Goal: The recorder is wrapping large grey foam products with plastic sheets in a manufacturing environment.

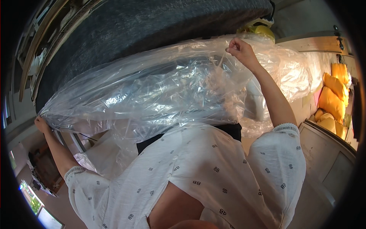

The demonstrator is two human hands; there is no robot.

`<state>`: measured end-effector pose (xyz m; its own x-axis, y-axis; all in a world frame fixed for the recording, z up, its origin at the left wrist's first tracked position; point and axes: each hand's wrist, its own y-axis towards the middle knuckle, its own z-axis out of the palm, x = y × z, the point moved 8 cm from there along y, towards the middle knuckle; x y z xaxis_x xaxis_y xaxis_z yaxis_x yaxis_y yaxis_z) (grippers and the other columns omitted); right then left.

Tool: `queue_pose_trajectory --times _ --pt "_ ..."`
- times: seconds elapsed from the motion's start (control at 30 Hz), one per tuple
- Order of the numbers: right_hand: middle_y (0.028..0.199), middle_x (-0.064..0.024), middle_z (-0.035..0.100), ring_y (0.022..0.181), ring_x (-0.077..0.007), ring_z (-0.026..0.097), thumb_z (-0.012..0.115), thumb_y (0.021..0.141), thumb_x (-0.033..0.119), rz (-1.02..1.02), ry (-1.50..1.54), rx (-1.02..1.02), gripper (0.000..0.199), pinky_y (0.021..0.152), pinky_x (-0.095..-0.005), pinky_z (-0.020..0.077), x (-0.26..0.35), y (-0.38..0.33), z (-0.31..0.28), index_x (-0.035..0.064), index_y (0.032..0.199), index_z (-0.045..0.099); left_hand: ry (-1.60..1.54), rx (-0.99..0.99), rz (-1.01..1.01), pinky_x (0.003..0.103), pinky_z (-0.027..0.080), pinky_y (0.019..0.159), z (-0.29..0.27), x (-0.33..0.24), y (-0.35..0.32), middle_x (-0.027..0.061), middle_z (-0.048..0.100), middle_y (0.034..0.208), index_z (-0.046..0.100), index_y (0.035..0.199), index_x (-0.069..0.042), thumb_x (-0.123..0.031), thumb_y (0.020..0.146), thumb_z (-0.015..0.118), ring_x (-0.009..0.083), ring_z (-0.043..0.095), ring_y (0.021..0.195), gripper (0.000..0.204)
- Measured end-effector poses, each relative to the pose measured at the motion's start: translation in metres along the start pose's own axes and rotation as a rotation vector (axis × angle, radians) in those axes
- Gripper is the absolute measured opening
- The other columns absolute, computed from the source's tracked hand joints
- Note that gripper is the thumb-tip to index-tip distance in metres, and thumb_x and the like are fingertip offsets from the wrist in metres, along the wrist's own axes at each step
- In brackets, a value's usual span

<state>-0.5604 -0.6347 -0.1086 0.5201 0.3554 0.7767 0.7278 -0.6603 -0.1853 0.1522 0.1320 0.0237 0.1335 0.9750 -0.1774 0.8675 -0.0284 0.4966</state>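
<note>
A wide clear plastic sheet (152, 91), wrinkled and shiny, stretches across in front of my body. At the far left, my left hand (41, 124) is closed on its gathered corner, where the folds run together. My right hand (241, 51) is raised at the upper right with the fingers pinched on the sheet; a thin fold of plastic hangs down just below them. Beyond the sheet lies a long surface covered in dark grey cloth (152, 28), and the plastic overlaps its near edge. More plastic bunches up to the right of my right forearm.
A wooden frame (45, 49) stands at the upper left. A yellow round object (263, 32) sits behind my right hand, near a wooden beam (316, 45). Orange-lit cushion-like bundles (331, 101) are piled at the far right, above a pale cabinet (328, 164).
</note>
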Motion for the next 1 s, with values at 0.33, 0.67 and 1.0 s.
queue_pose_trajectory --times 0.33,0.67,1.0 --pt "0.070 -0.0040 0.057 0.064 -0.0112 0.052 0.063 0.080 0.015 -0.058 0.033 0.081 0.019 0.060 -0.0267 0.0432 -0.013 0.015 0.021 0.0043 0.095 0.059 0.045 0.043 -0.013 0.041 0.041 0.084 0.001 0.002 0.005 0.0173 0.059 0.108 0.057 0.108 -0.003 -0.038 0.086 0.048 0.0341 0.056 0.098 0.042" --pt "0.085 -0.0053 0.058 0.073 -0.0112 0.057 0.051 0.090 0.007 -0.392 0.227 -0.606 0.008 0.063 -0.0218 0.0466 0.115 -0.042 -0.122 0.0048 0.098 0.051 -0.009 -0.020 -0.019 0.040 0.041 0.083 -0.005 -0.005 -0.006 0.0194 0.060 0.103 0.057 0.106 0.000 -0.039 0.085 0.049 0.0354 0.056 0.095 0.044" --pt "0.081 -0.0113 0.061 0.071 -0.0191 0.060 0.059 0.083 0.009 -0.469 -0.358 -0.552 0.015 0.065 -0.0283 0.0462 0.183 0.037 -0.136 0.0075 0.098 0.056 -0.107 -0.055 0.012 0.041 0.040 0.083 0.009 -0.003 -0.021 0.0203 0.058 0.103 0.054 0.105 0.000 -0.034 0.088 0.046 0.0363 0.055 0.096 0.039"
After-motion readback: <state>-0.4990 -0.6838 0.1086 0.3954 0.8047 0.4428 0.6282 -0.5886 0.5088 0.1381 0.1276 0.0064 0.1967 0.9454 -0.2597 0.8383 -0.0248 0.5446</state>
